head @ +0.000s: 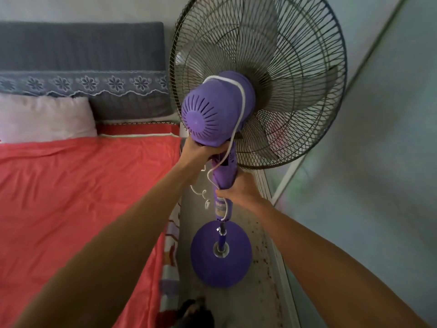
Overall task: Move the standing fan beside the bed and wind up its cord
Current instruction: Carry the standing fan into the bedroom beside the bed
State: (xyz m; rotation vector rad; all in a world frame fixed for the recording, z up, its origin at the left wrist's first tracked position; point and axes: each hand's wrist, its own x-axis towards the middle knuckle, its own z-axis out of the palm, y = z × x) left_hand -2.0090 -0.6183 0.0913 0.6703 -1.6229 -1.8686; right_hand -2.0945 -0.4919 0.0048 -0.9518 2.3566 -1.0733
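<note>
A purple standing fan [214, 114] stands in the narrow gap between the bed [82, 185] and the wall, its round base [221, 268] on the floor. Its white cord [241, 102] loops over the motor housing, runs down the neck and dangles beside the pole, where its plug [207, 203] hangs. My left hand [201, 151] grips the neck just under the motor housing. My right hand [241, 189] holds the control column lower down, with the cord passing under its fingers.
The bed has a red sheet, a pale pillow [45, 117] and a grey headboard [80, 46]. The wall [378, 138] runs close on the right. A dark object [194, 311] lies on the floor near the bottom edge.
</note>
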